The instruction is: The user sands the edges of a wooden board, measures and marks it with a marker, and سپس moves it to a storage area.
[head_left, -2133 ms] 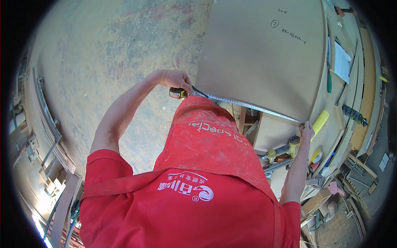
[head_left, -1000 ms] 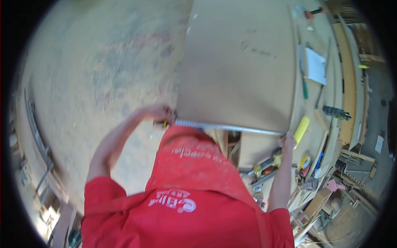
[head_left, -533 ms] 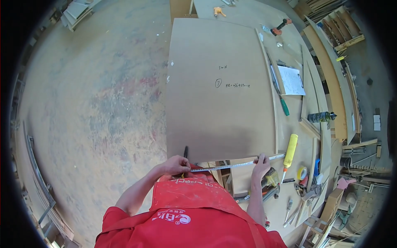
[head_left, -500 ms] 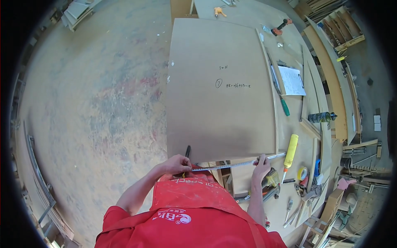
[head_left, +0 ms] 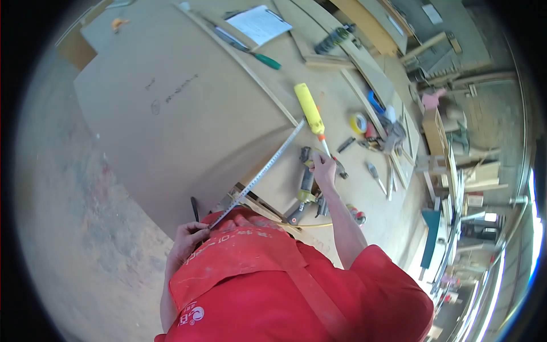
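Note:
My left hand point(head_left: 191, 236) is closed at the near left corner of the panel, against the red apron, pinching the near end of a tape measure point(head_left: 268, 166). Its white blade runs up to the right across the panel's near edge. A black pen-like stick point(head_left: 195, 209) juts out by the left fingers; whether they hold it I cannot tell. My right hand point(head_left: 325, 171), off the blade, has its fingers curled together beside a yellow-and-black power tool point(head_left: 306, 185) and a hammer point(head_left: 340, 166); anything inside them is hidden. The brown panel point(head_left: 188, 137) bears handwriting.
A yellow glue bottle point(head_left: 307, 105) lies beside the blade's far end. Beyond it are a green-handled tool point(head_left: 266, 61), a clipboard point(head_left: 257, 25) and a dark bottle point(head_left: 331, 41). A yellow tape roll point(head_left: 358, 122) and a screwdriver point(head_left: 376, 178) lie to the right.
The view has swung to the right. My right hand has let go of the blade and moved to beside the power tool. My left hand still holds the tape measure.

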